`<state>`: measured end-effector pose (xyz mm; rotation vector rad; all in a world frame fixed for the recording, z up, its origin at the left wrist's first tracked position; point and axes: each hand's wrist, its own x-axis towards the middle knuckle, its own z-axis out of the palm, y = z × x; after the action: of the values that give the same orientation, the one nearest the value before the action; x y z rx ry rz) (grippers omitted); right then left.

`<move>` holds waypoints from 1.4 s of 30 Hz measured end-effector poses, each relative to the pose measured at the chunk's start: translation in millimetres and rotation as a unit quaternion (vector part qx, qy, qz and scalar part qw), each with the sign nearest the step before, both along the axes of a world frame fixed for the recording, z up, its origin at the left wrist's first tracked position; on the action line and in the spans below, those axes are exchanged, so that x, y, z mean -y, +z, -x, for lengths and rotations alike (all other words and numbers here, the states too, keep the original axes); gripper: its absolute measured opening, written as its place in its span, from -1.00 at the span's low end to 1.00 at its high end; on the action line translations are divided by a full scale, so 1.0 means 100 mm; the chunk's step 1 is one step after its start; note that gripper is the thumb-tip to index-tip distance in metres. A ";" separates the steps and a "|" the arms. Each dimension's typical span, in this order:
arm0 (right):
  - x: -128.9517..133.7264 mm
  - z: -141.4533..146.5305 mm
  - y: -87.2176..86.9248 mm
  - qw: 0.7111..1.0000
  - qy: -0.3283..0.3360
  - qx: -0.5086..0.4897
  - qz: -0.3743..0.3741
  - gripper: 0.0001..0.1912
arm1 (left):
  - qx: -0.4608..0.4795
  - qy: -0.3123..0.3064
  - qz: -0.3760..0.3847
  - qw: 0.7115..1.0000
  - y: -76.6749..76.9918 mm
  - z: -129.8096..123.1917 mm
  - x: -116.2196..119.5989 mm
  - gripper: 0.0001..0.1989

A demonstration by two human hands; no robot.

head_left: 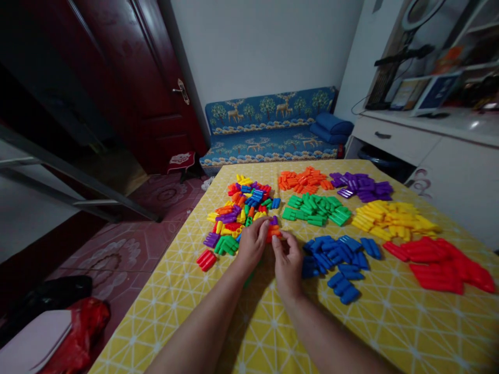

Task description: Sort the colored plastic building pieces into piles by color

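Observation:
An orange plastic toy block sits between my two hands, over the near right edge of a mixed heap of coloured blocks. My right hand pinches it between thumb and fingers. My left hand is closed at the block's left side, its fingertips close to the orange piece. What those left fingers grip is hidden. Part of a green piece shows below my left wrist. Just right of my right hand lies a pile of blue blocks.
Single-colour piles of orange, purple, green, yellow and red blocks spread over the yellow tablecloth. Beyond the table stand a blue patterned sofa and, at right, a white cabinet.

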<state>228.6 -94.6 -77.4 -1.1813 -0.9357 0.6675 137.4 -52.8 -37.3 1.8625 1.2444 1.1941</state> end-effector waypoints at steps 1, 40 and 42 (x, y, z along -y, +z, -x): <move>0.01 0.00 0.00 1.000 0.002 -0.003 -0.004 -0.62 | -0.008 0.004 -0.003 1.000 -0.01 0.00 0.00 -0.64; -1.61 -0.83 0.49 0.784 0.162 0.599 0.029 -0.69 | -0.091 0.044 0.013 0.995 -0.15 0.00 -0.07 -0.74; -1.53 -0.97 0.60 0.804 0.156 0.574 0.012 -0.69 | -0.096 0.045 0.014 0.994 -0.15 0.00 -0.06 -0.74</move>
<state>325.3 58.8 -17.5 -1.4582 -2.1817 0.1317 137.1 -46.4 -52.4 1.9546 1.4552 1.0571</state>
